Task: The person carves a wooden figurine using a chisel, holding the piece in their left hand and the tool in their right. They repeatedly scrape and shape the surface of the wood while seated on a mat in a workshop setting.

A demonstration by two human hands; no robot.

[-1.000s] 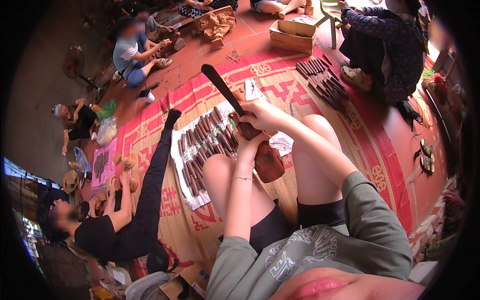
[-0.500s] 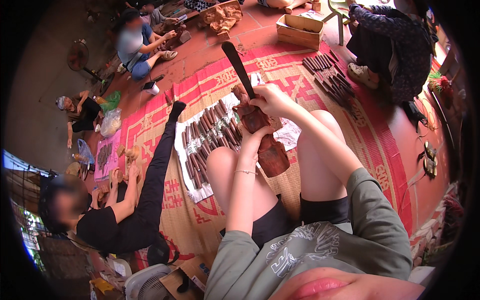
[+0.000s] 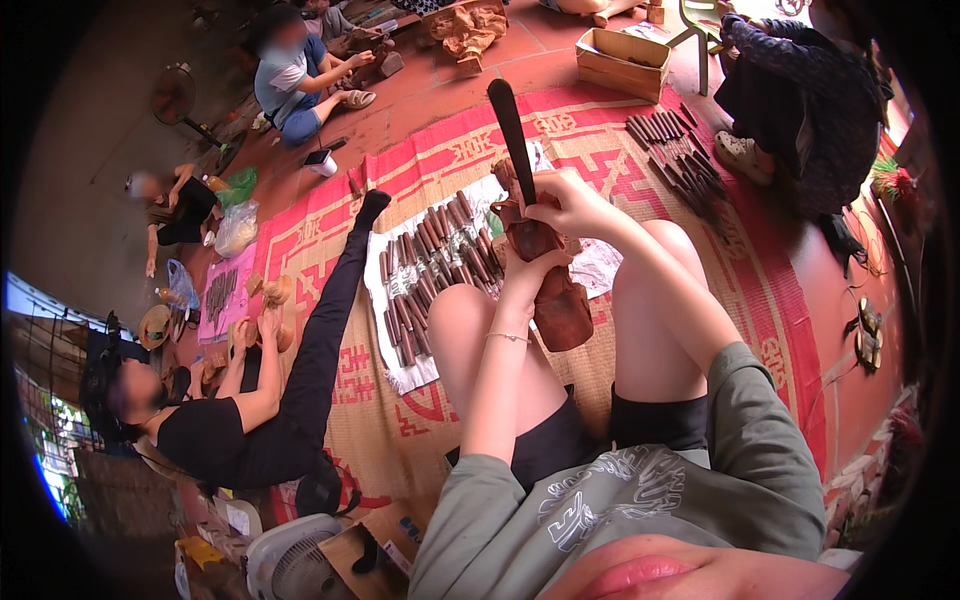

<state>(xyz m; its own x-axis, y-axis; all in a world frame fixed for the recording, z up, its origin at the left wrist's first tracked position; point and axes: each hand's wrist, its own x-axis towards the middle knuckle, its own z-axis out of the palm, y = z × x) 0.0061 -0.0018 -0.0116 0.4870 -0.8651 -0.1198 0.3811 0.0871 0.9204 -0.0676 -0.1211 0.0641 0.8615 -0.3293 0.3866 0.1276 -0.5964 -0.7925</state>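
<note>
A reddish-brown wood carving (image 3: 563,312) stands tilted between my knees, its lower end a smooth rounded block. Around its middle my left hand (image 3: 532,275) is closed, thumb across the front. My right hand (image 3: 568,208) grips a long, dark, flat tool (image 3: 508,125) with a rounded end, which points up and away from me. The tool's lower end is at the carving's upper part, and my fingers hide where they meet. Just beyond my left knee, rows of wooden-handled carving chisels (image 3: 425,250) lie on a white cloth (image 3: 412,377).
More chisels (image 3: 680,150) lie on the red-and-tan mat (image 3: 640,200) at the far right, near a wooden box (image 3: 622,65). A seated co-worker (image 3: 215,430) at left stretches a leg along the mat. Another person (image 3: 800,100) sits at far right. A white fan (image 3: 300,565) stands lower left.
The whole view has shifted, so the scene sits slightly farther right. Both hands keep their grips on the carving and the dark tool, which stays at the carving's upper part.
</note>
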